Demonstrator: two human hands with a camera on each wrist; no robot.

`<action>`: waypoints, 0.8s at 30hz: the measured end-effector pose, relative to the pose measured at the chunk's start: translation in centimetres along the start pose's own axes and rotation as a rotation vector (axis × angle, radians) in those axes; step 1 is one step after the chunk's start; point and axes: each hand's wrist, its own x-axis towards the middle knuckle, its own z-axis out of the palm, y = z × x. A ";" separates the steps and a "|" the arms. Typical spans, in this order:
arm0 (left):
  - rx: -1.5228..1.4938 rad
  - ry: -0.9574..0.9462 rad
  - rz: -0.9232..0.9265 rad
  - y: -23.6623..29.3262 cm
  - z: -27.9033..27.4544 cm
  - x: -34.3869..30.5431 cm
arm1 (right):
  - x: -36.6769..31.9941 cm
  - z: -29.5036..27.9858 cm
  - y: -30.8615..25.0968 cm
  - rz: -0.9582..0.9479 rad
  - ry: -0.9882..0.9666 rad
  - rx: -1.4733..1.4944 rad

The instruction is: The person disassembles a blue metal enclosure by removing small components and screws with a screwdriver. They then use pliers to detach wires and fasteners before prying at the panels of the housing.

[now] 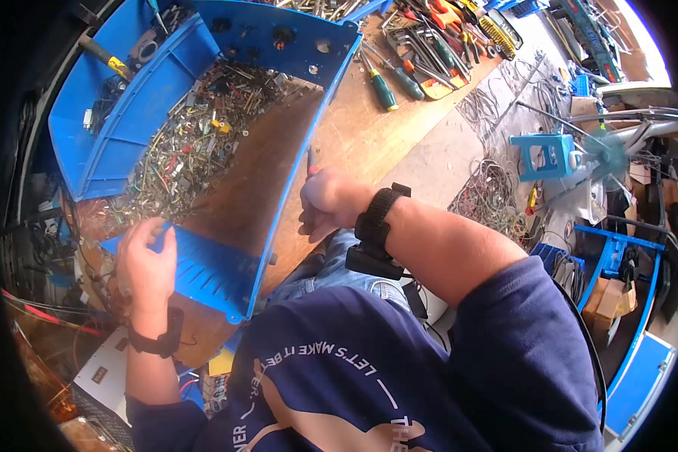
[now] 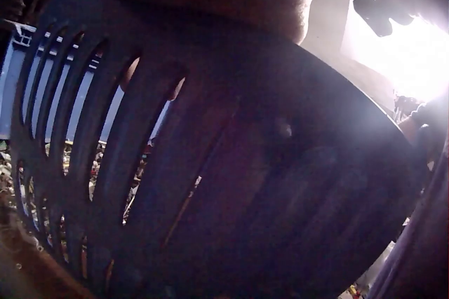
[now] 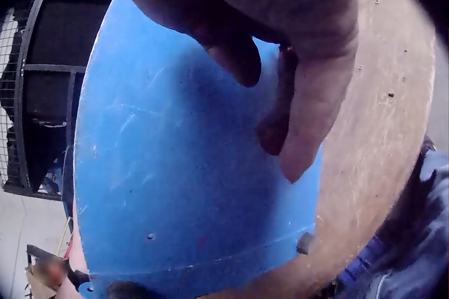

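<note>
A large blue bin (image 1: 139, 139) stands on the wooden table, with many small metal parts (image 1: 196, 143) piled inside. Its near end is a slotted panel (image 1: 211, 264), seen dark and close in the left wrist view (image 2: 231, 152). My left hand (image 1: 147, 264) grips the top edge of that panel, thumb on one side; its fingertips are partly hidden. Beside the outer face of the bin's long side wall (image 3: 175, 145) is my right hand (image 1: 331, 203), fingers bent loosely and holding nothing in the right wrist view (image 3: 280, 53). Whether they touch the wall, I cannot tell.
Screwdrivers (image 1: 382, 89), pliers and hex keys lie on the wooden table (image 1: 354, 143) beyond the bin. Tangled wires (image 1: 486, 200) cover the floor at the right, near a light blue stool (image 1: 546, 157). A hammer (image 1: 105, 56) lies across the bin's far left part.
</note>
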 end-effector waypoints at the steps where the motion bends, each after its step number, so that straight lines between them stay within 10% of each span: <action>1: 0.006 -0.004 -0.004 0.0 0.0 0.0 | 0.1 0.0 0.0 0.006 -0.004 0.018; 14: 0.025 0.010 0.024 0.7 -0.1 0.2 | 3.7 -0.6 2.6 -0.029 0.008 0.120; 24: 0.020 0.000 0.020 0.9 -0.2 0.2 | 5.8 1.1 5.1 -0.400 0.183 -0.859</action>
